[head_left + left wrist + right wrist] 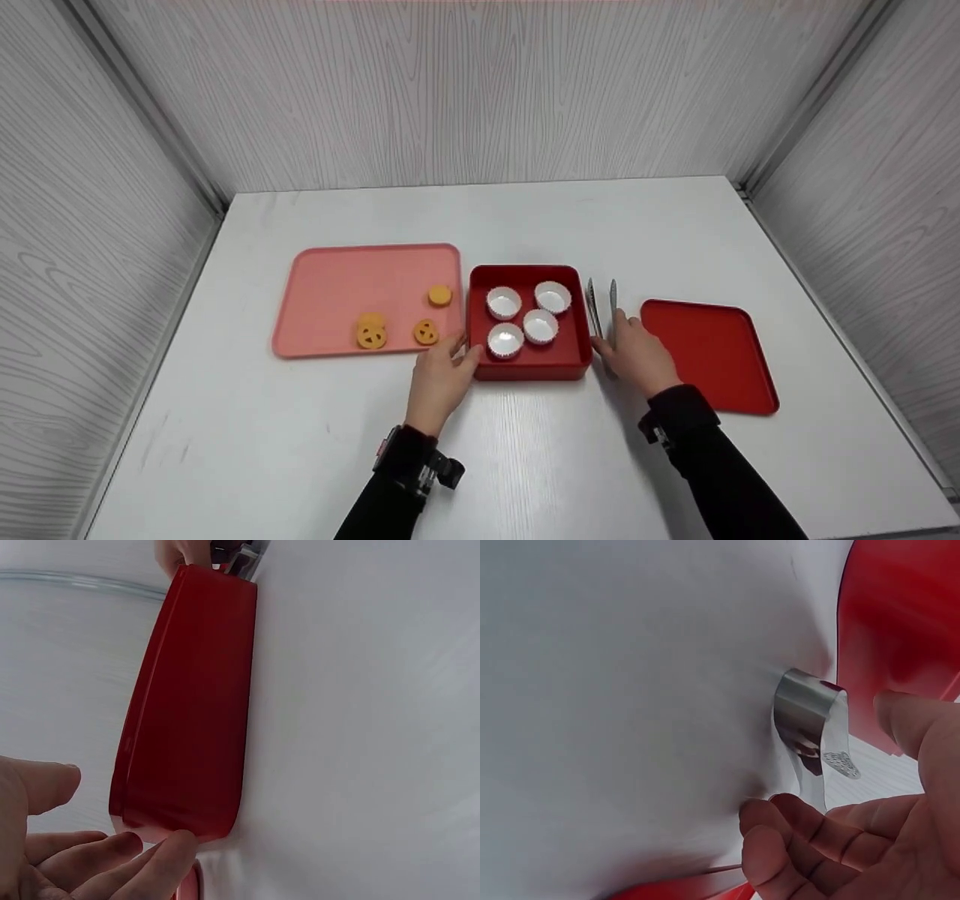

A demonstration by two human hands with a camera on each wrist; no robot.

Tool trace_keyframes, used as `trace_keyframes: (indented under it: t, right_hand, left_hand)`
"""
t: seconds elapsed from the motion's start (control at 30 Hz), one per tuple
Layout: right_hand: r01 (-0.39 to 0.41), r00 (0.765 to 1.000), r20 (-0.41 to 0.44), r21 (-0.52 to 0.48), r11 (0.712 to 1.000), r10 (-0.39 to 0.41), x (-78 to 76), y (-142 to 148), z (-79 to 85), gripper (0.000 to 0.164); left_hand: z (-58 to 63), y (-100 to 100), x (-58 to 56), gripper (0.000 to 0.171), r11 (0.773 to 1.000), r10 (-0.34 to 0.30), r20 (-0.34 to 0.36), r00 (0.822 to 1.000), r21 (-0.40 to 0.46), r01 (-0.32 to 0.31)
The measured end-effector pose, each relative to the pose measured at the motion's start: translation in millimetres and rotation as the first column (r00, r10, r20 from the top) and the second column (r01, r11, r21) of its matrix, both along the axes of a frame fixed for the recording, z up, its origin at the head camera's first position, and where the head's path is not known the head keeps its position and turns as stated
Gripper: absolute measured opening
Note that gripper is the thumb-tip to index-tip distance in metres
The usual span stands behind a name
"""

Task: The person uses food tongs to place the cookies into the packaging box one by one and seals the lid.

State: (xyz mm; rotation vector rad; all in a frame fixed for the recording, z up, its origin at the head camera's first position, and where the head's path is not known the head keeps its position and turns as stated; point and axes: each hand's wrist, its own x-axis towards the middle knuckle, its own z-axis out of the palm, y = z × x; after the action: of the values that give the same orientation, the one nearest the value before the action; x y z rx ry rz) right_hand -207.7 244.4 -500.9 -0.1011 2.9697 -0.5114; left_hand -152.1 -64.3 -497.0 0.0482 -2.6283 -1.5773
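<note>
My left hand (442,379) is at the near left corner of a deep red box (532,369), its fingers (161,866) against the box's end and its thumb apart in the left wrist view. Several white paper baking cups (541,326) sit inside the box. At the box's right side are metal tongs (592,307), tips pointing away from me and arms spread. My right hand (637,356) is around their near end. In the right wrist view the bent end of the tongs lies between the thumb and the loosely bent fingers (765,851), with a gap to the thumb.
A pink tray (352,281) lies left of the box, holding a plain round cookie (439,295), a cookie with cut-outs (426,331) and a small pile of cookies (371,334). A flat red tray (716,356) lies to the right. Pale wood-grain panels (480,97) enclose the white table (225,435).
</note>
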Motion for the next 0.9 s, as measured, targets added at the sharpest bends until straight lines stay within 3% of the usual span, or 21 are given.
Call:
trace_keyframes:
  t: [0.3,0.6,0.9]
  right_hand:
    - [0.041,0.999,0.018,0.036,0.999,-0.041,-4.3,-2.9,-2.9,0.068]
    - [0.079,0.997,0.019,0.05,0.996,-0.08,-8.6,-7.5,-5.1,0.064]
    - [0.101,0.995,-0.016,0.006,0.995,-0.1,-11.5,-5.7,-9.4,0.038]
  left_hand:
    - [-7.2,7.6,-2.7,0.05,0.996,0.033,0.013,0.999,-0.086,-0.032]
    - [-10.9,11.1,-7.3,0.049,0.995,0.054,0.052,0.997,-0.088,-0.049]
    - [-9.6,12.1,-6.1,0.046,0.997,0.056,0.047,0.997,-0.056,-0.053]
